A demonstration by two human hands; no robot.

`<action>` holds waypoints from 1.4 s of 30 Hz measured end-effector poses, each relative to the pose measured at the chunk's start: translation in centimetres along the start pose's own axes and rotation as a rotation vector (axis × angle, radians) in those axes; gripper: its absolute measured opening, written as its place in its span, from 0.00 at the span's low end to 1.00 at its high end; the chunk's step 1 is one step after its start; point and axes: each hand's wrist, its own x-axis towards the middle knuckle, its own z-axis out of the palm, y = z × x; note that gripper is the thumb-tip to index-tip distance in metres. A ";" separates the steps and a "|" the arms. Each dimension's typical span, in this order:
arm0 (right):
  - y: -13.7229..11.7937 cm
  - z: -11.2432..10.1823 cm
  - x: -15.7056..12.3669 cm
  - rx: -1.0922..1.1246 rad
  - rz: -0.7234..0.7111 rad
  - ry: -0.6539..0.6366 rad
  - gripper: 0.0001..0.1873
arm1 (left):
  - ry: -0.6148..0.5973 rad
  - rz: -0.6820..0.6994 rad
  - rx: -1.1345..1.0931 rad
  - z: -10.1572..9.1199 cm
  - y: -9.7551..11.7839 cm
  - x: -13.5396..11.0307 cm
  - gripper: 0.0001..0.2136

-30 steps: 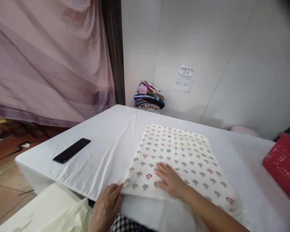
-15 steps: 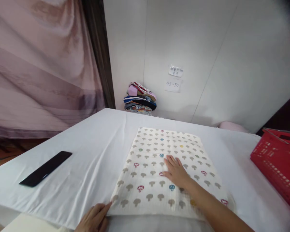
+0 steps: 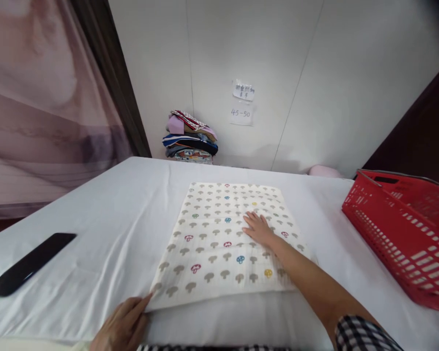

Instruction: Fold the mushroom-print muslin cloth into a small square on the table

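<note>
Left fingers [image 3: 145, 303] pinch the printed cloth [image 3: 201, 243] at its near corner; right fingers [image 3: 249, 221], slightly spread, rest atop, arm [image 3: 307, 275] outstretched.

On the bench [image 3: 113, 209], around the middle, a cloth [image 3: 205, 248]. Left hand [image 3: 122, 321] at its near left corner; right hand [image 3: 258, 227] on top, a little right of centre. Well left of the cloth, a phone [image 3: 31, 261]. To the right, apart from the cloth, a basket [image 3: 373, 209]. Behind the bench, a wall [image 3: 296, 39]; before it, beyond the cloth's far left corner, a pile of fabrics [image 3: 190, 139]. On the wall, right of the pile, two notes [image 3: 241, 113], one above the other. Far left, a curtain [image 3: 32, 107].
</note>
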 end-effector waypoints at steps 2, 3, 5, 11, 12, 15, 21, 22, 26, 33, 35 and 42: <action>-0.5 -0.1 -0.6 0.029 -0.004 0.011 0.33 | 0.004 0.016 0.014 -0.7 0.9 0.3 0.15; -0.8 0.1 -1.1 0.031 -0.036 0.028 0.33 | 0.004 0.021 0.017 -1.0 1.2 0.4 0.15; -1.6 0.6 -2.3 0.011 -0.145 0.046 0.34 | 0.008 0.024 0.024 -1.5 1.7 0.6 0.15; -2.4 2.2 -5.1 -0.022 -0.192 -0.015 0.34 | 0.042 0.030 0.062 -2.0 2.1 0.6 0.16; -2.4 2.3 -5.6 -0.026 -0.188 -0.006 0.34 | 0.031 0.023 0.069 -2.0 2.1 0.5 0.16; -2.1 2.3 -6.8 -0.047 -0.188 -0.028 0.33 | 0.003 -0.006 0.080 -1.9 2.0 0.2 0.17; -0.9 1.9 -8.0 -0.041 -0.102 -0.024 0.33 | -0.125 -0.060 -0.019 -2.9 1.3 0.6 0.16; -0.6 1.8 -7.8 -0.046 -0.071 0.007 0.33 | -0.137 -0.060 -0.052 -3.2 1.4 1.0 0.17; 0.0 0.6 -6.2 -0.088 0.027 0.111 0.33 | -0.018 0.011 -0.096 -3.5 4.4 5.3 0.18; 4.0 -0.6 -3.2 -0.108 0.270 0.105 0.35 | -0.187 0.105 0.194 2.7 7.2 14.5 0.29; 5.5 -0.1 -3.2 -0.093 0.316 0.083 0.36 | -0.286 0.038 0.229 4.2 5.8 14.9 0.31; 5.9 -0.6 -0.9 -0.110 0.250 0.134 0.36 | -0.334 0.019 0.271 4.2 5.8 17.1 0.30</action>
